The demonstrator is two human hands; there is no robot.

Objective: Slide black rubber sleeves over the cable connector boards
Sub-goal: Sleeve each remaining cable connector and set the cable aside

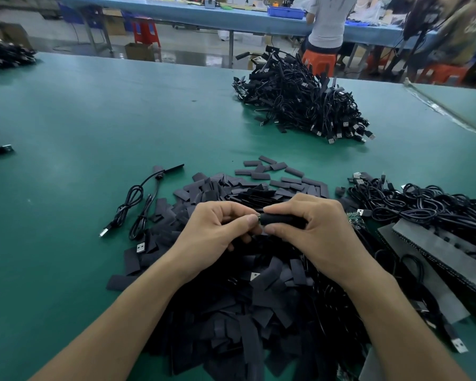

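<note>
Mid-slide: right hand (311,229) pinches the sleeve (282,220), left hand (217,229) grips the cable end; next, push it fully on.

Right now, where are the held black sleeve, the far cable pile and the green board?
black sleeve (282,220): head view, its middle.
far cable pile (300,97): head view, heap's centre.
green board (353,220): head view, visible edge.
</note>
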